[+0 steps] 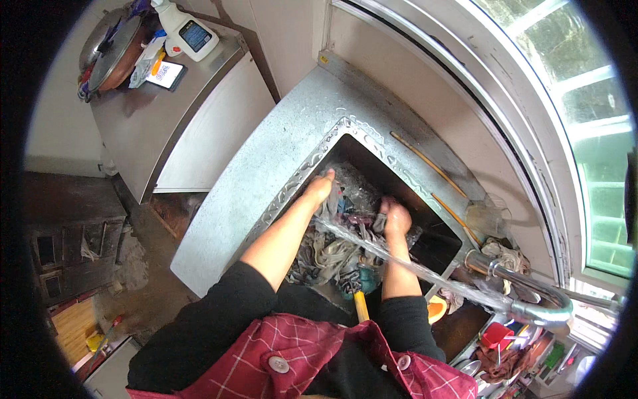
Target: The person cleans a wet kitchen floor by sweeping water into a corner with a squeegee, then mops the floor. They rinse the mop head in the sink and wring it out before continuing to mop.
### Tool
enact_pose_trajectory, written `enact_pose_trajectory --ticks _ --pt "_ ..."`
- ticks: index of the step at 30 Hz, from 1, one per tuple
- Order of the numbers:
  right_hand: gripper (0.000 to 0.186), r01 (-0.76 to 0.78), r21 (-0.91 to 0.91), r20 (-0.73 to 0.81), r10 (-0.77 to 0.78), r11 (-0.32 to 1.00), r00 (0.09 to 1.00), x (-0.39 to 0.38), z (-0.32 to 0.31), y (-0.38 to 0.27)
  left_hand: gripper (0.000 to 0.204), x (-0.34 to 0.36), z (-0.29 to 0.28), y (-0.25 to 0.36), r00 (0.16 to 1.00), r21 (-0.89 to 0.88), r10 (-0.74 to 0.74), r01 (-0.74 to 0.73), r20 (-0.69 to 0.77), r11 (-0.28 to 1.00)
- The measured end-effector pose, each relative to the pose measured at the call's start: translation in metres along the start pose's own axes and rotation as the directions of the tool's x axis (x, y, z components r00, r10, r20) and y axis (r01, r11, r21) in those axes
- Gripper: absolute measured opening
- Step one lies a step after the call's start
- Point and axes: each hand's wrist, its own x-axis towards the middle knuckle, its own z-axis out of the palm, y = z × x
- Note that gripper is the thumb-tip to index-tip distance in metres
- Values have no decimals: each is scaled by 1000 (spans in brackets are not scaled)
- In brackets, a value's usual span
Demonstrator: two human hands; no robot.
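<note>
The left hand was down in the steel sink, its fingers curled over the far left end of a heap of wet cloth, pressing on it close to the sink's left wall. The right hand was clenched on the same cloth at its far right part, fingers buried in grey and dark folds. The cloth, a tangle of grey, dark and teal pieces, filled the basin from the hands back toward the body. A stream of water ran from the curved metal tap at the right, crossing over the right forearm and landing on the cloth between the two arms. Both forearms were bare, with black sleeves pushed up above a red checked apron at the near edge. A yellow handle stood up at the near rim of the sink, just beside the right arm.

Along the far right rim of the sink lay two thin wooden sticks, near the wall below the window. To the far left, well apart from the sink, a grey surface carried a white spray bottle, a pot with a metal lid and a small printed card.
</note>
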Motion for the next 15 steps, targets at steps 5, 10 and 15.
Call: enact_pose_trajectory --ticks 5,10,15 --pt "50 -222 125 -14 226 967 974 -30 35 37 60 -53 -7 -18 930 100 365 -367 45 925" --pt "37 363 408 -104 -352 838 930 -86 0 -70 69 -136 -7 22 825 491 432 -564 364 664" --pt "32 535 204 -187 -504 820 844 -166 -22 -65 79 -182 -17 -58 646 567 671 -725 364 391"
